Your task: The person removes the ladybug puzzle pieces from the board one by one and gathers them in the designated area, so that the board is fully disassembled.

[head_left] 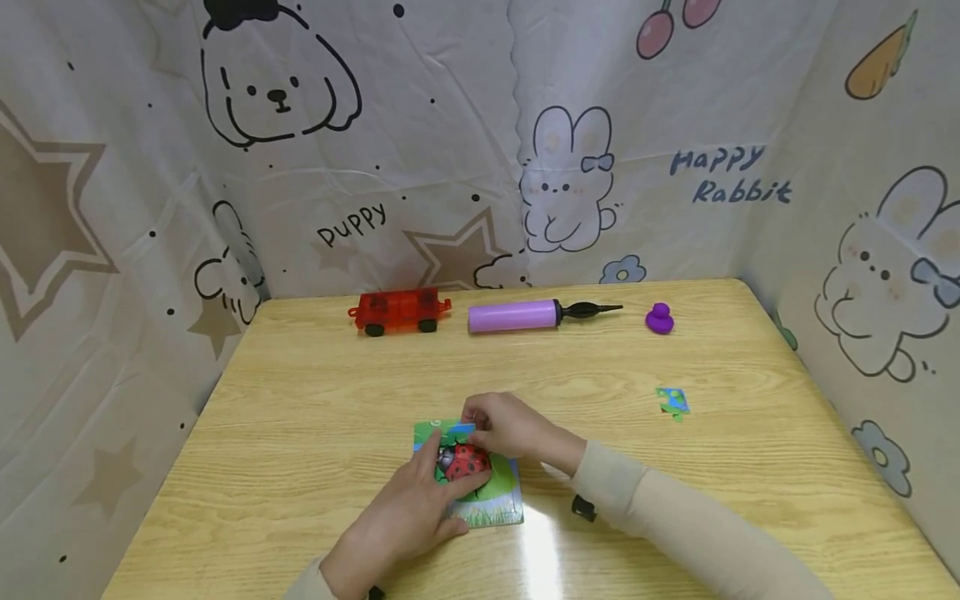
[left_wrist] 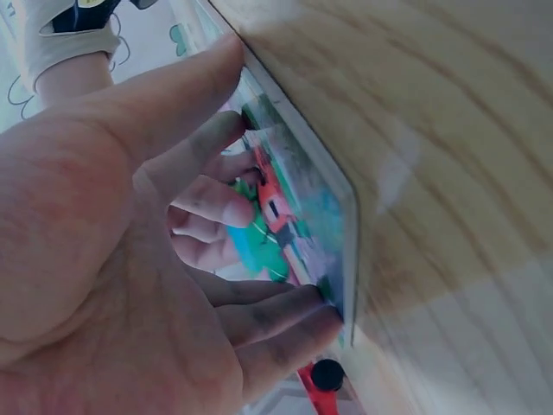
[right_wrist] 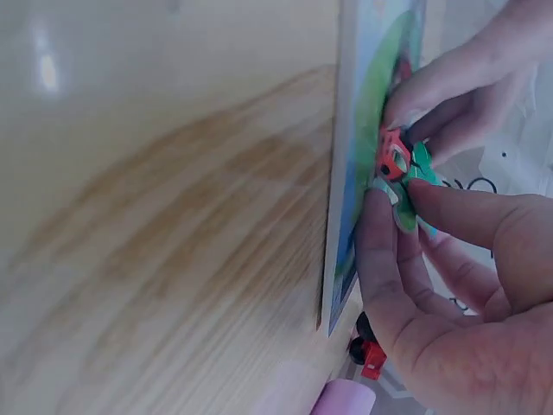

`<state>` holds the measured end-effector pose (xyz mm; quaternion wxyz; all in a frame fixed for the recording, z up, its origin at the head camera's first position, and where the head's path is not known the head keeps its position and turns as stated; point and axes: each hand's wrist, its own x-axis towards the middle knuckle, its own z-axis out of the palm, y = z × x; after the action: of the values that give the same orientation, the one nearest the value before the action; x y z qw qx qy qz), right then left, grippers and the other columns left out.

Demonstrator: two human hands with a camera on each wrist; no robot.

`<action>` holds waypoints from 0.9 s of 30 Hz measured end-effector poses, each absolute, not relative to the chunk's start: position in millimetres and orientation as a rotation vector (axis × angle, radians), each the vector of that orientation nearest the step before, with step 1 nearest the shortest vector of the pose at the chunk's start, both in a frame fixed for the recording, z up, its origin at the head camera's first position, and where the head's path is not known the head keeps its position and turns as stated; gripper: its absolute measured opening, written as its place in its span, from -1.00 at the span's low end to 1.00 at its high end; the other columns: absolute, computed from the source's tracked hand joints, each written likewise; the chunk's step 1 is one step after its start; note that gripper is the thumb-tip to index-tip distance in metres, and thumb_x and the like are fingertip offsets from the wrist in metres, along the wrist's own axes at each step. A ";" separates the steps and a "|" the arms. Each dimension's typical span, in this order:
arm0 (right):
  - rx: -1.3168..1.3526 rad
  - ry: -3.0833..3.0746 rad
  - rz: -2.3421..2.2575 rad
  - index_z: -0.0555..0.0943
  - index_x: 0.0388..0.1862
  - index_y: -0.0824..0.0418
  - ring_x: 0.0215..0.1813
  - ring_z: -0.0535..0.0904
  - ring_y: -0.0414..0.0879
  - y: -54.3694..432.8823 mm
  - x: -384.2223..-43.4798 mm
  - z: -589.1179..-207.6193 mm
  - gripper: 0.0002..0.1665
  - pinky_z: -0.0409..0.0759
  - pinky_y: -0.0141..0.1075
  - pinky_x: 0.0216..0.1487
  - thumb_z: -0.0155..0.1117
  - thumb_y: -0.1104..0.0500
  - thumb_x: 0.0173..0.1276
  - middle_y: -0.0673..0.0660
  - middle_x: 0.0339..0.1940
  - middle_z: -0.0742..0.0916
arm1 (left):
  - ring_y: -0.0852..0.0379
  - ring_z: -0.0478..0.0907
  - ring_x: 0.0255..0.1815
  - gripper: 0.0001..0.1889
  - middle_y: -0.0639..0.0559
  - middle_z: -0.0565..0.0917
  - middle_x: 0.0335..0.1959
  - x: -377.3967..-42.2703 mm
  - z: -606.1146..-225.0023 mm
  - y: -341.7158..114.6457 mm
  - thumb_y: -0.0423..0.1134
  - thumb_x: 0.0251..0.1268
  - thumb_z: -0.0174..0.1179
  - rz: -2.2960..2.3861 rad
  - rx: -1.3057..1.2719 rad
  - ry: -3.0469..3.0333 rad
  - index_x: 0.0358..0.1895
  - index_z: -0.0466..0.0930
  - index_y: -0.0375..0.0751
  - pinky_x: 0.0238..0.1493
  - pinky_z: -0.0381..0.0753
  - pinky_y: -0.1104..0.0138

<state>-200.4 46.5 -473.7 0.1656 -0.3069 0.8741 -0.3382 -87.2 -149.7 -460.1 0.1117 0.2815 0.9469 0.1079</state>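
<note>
A ladybug jigsaw puzzle [head_left: 487,515] in a thin, light-edged board lies flat near the front middle of the table. My left hand [head_left: 408,504] rests on it from the lower left, fingers spread and fairly straight, fingertips touching the picture. At the board's upper edge, my right hand [head_left: 513,427] pinches a green puzzle piece [right_wrist: 404,212] with some red between thumb and forefinger. That piece is tilted up from the board in the right wrist view. Fingers partly hide the picture. A loose blue-green puzzle piece [head_left: 675,400] lies apart to the right.
Along the table's back stand a red toy wagon [head_left: 397,311], a lilac hand pump [head_left: 513,316] with a black nozzle, and a small purple duck-like toy [head_left: 660,319]. Printed cloth [head_left: 450,125] encloses the back and sides of the table [head_left: 300,392].
</note>
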 end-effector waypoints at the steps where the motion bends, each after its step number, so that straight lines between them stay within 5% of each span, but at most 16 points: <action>1: -0.874 2.472 -0.976 0.69 -0.21 0.18 -0.43 0.48 -0.22 48.1 -200.5 -472.8 -0.94 0.48 -0.39 -0.38 0.44 0.26 0.42 -0.05 -0.48 0.65 | -0.54 0.18 0.62 -0.29 -0.65 0.10 0.60 -87.1 -460.1 -150.2 0.11 0.30 0.43 0.327 0.824 2.779 0.52 0.44 0.37 0.37 0.55 -0.25; 12: -0.924 2.425 -1.071 0.67 -0.22 0.11 -0.23 0.65 -0.26 65.1 -200.7 -465.2 -0.94 0.64 -0.39 -0.22 0.38 0.25 0.48 -0.02 -0.24 0.79 | -0.45 0.20 0.62 -0.27 -0.50 0.12 0.63 -88.5 -458.3 -152.9 0.12 0.32 0.41 0.374 0.782 2.760 0.55 0.39 0.37 0.42 0.47 -0.28; 17: -0.901 2.448 -1.118 0.69 -0.07 0.11 -0.18 0.70 -0.25 86.2 -205.3 -461.9 -0.89 0.72 -0.33 -0.07 0.39 0.26 0.47 -0.02 -0.24 0.78 | -0.45 0.21 0.62 -0.29 -0.51 0.16 0.62 -90.3 -458.0 -150.8 0.13 0.34 0.39 0.372 0.775 2.755 0.56 0.39 0.37 0.43 0.47 -0.28; 21: -0.876 2.467 -1.151 0.71 0.06 0.08 -0.19 0.73 -0.21 107.8 -209.6 -459.1 -0.76 0.74 -0.34 -0.08 0.37 0.30 0.47 0.01 -0.24 0.77 | -0.42 0.28 0.58 -0.30 -0.48 0.26 0.57 -91.8 -459.1 -149.6 0.14 0.32 0.40 0.339 0.803 2.773 0.53 0.43 0.37 0.39 0.54 -0.23; 27: -0.788 2.511 -1.153 0.75 -0.06 0.09 -0.21 0.72 -0.18 143.1 -216.6 -458.7 -0.80 0.73 -0.33 -0.12 0.38 0.33 0.43 0.03 -0.25 0.77 | -0.49 0.35 0.53 -0.30 -0.44 0.38 0.52 -93.0 -460.8 -148.9 0.16 0.29 0.42 0.296 0.844 2.794 0.51 0.47 0.34 0.34 0.59 -0.23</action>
<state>-216.6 143.1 -458.7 0.1335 -0.2716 0.8661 -0.3977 -93.0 -148.9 -460.8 0.1038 0.2863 0.9472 0.1002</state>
